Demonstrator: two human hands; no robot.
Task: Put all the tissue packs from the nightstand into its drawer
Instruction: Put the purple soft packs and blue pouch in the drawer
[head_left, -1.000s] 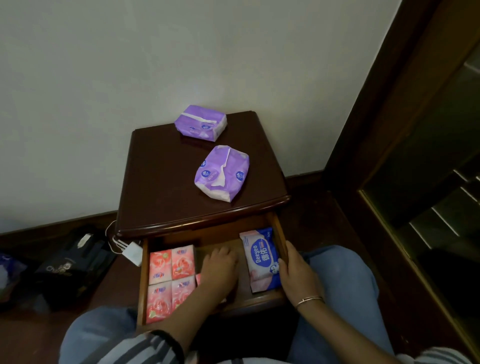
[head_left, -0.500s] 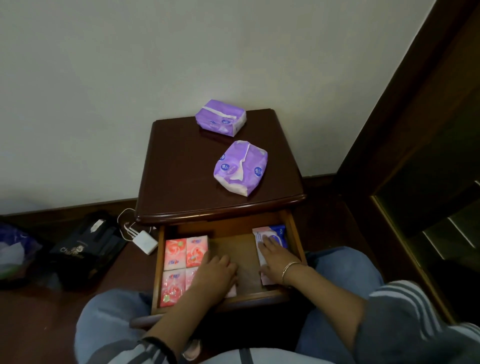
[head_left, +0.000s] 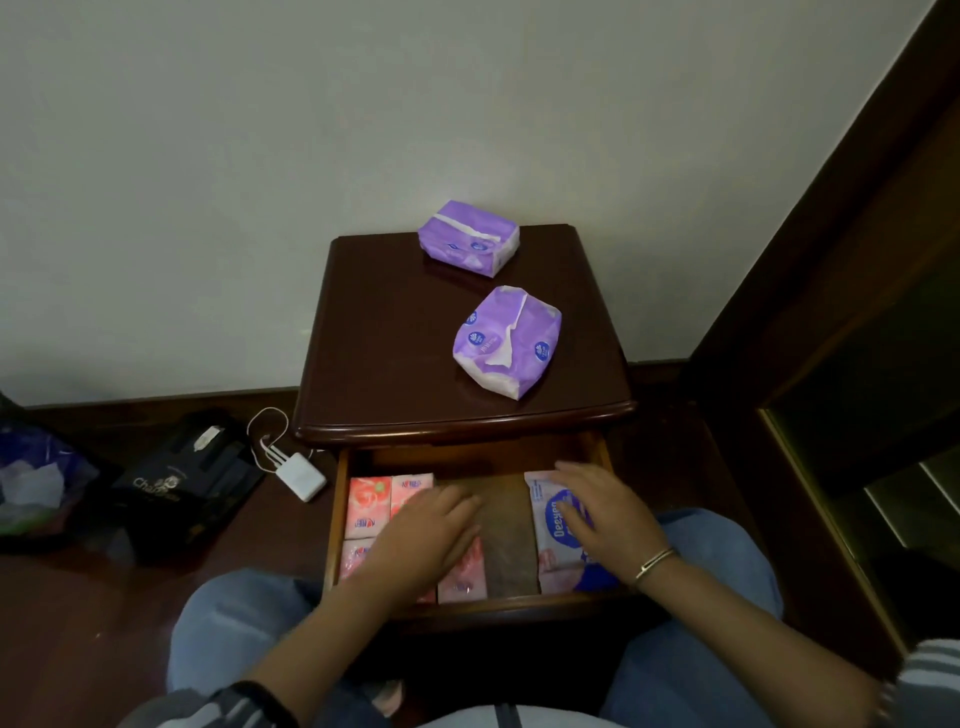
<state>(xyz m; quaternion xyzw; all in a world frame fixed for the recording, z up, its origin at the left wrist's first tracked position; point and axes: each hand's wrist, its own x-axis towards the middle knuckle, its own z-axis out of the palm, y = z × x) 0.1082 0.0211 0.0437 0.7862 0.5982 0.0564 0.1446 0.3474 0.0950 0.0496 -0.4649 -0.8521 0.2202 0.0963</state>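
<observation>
Two purple tissue packs lie on the dark wooden nightstand (head_left: 395, 353): one (head_left: 469, 237) at the back edge by the wall, the other (head_left: 506, 342) near the front right. Below, the drawer (head_left: 335, 514) stands pulled out. Several pink tissue packs (head_left: 369, 501) fill its left side and a blue-and-white pack (head_left: 556, 519) lies along its right side. My left hand (head_left: 423, 540) rests flat on the pink packs, fingers spread. My right hand (head_left: 602, 512), with a bracelet at the wrist, lies flat on the blue-and-white pack. Neither hand grips anything.
A white charger (head_left: 301, 475) with a coiled cable and a black bag (head_left: 182, 480) sit on the floor left of the nightstand. A dark wooden frame (head_left: 831, 260) rises on the right. My knees in jeans flank the drawer. A strip of bare drawer bottom (head_left: 506, 535) shows between the packs.
My right hand moved from the drawer's right edge onto the blue-and-white pack and now lies flat on it. My left hand stayed on the pink packs. The camera view shifted left.
</observation>
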